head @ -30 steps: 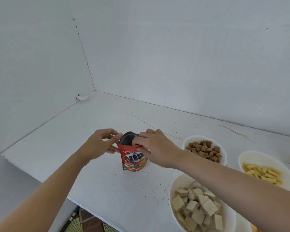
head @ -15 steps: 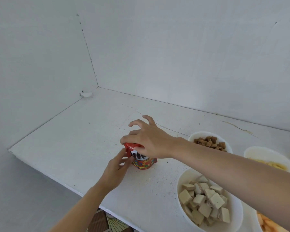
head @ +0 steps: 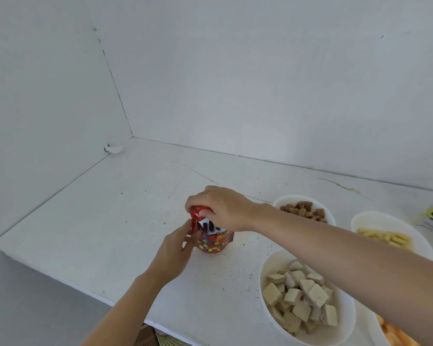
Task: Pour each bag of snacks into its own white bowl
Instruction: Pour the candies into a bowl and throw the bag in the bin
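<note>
On the speckled white table [head: 105, 221], left hand [head: 176, 253] and right hand [head: 224, 208] pinch the glossy red pouch [head: 214, 243]

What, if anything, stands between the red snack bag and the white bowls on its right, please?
Nothing visible does: only table surface separates the red bag, gripped by the left hand and right hand, from the wafer bowl. Every bowl in view already holds snacks; no empty one shows.
</note>
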Motion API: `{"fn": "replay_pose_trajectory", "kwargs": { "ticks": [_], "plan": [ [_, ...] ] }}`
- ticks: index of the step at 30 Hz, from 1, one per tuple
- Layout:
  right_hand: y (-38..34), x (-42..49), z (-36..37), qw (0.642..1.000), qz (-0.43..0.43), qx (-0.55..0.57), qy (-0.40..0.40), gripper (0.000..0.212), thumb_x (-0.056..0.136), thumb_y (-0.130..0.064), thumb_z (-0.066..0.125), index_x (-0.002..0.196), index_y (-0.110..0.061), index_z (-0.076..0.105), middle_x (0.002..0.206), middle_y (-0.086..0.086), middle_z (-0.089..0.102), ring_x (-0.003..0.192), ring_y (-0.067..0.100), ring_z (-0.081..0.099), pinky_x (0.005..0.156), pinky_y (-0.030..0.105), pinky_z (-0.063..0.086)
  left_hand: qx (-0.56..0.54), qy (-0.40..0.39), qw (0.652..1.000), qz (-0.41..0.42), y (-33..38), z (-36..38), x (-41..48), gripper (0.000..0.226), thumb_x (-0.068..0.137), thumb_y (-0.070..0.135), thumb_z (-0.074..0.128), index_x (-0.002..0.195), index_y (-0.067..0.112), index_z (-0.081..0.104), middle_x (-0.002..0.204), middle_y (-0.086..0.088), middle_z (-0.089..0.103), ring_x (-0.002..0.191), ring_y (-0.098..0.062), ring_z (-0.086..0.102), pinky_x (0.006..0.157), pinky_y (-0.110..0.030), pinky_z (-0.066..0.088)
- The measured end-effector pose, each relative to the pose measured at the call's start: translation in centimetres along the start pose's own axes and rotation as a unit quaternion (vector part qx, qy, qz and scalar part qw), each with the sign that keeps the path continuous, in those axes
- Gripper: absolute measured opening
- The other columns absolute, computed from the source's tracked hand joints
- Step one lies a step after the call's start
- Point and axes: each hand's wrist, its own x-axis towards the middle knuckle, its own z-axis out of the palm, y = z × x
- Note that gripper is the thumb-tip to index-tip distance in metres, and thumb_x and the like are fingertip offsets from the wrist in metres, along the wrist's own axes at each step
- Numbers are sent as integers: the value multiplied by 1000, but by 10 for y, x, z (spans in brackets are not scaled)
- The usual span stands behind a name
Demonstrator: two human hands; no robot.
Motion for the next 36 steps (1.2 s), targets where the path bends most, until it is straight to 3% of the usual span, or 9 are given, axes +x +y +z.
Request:
{"fn": "replay_pose_trajectory", "kwargs": {
  "ticks": [4,7,9,14,18,20,24,27,36],
  "plan": [
    [7,-10,-26,995,31,39,84,31,95,-5,50,112,-28,62,102,-12,67,98,14,50,84,37,47,-17,56,997,55,19,0,17,28,107,26,44,133,33,50,116,20,62,105,-4,65,75,-12,51],
    [14,-21,-54,986,45,55,151,28,94,-7,53,111,-28,63,105,-13,67,96,9,51,80,27,44,-14,92,991,95,41,2,31,51,103,26,55,146,44,33,119,27,53,105,9,59,72,-5,49],
    [19,-33,-74,975,58,78,198,27,94,-7,55,110,-27,64,103,-14,67,95,9,54,77,21,43,-20,111,984,136,55,7,40,64,99,27,61,150,45,27,125,27,50,109,8,57,75,-6,50],
    [39,-77,-119,940,93,169,281,27,93,-2,56,106,-23,65,106,-13,68,101,10,65,73,21,58,-81,148,968,186,102,39,62,46,97,38,57,137,46,37,130,24,45,118,-1,55,82,-23,57],
    [63,-121,-141,916,119,207,322,29,91,-1,58,104,-26,65,105,-13,69,103,11,66,75,28,59,-259,78,953,137,146,71,77,33,99,38,60,129,41,48,128,16,56,123,-13,59,89,-38,60],
    [76,-144,-151,902,138,226,341,29,90,-1,60,101,-27,65,103,-9,72,102,14,68,76,36,61,-343,34,931,120,170,87,82,35,101,30,57,134,38,46,124,21,60,121,-12,62,90,-36,60],
    [101,-195,-166,873,168,250,383,28,89,-1,61,96,-28,66,96,-2,74,95,24,70,80,52,59,-393,-26,913,108,212,125,94,36,103,32,50,138,39,41,138,4,54,124,-22,62,98,-48,56],
    [117,-235,-173,855,187,278,396,27,91,-2,62,97,-29,66,99,-2,75,97,20,72,80,47,62,-413,-67,902,104,243,154,100,30,104,34,48,133,36,43,139,-7,52,122,-30,63,95,-52,57],
    [160,-344,-183,804,255,297,447,18,91,-3,66,104,-17,66,94,4,76,88,17,75,67,35,63,-434,-155,885,71,313,228,104,27,97,31,59,123,36,52,135,-4,57,119,-29,66,94,-56,57]
  ]
}}
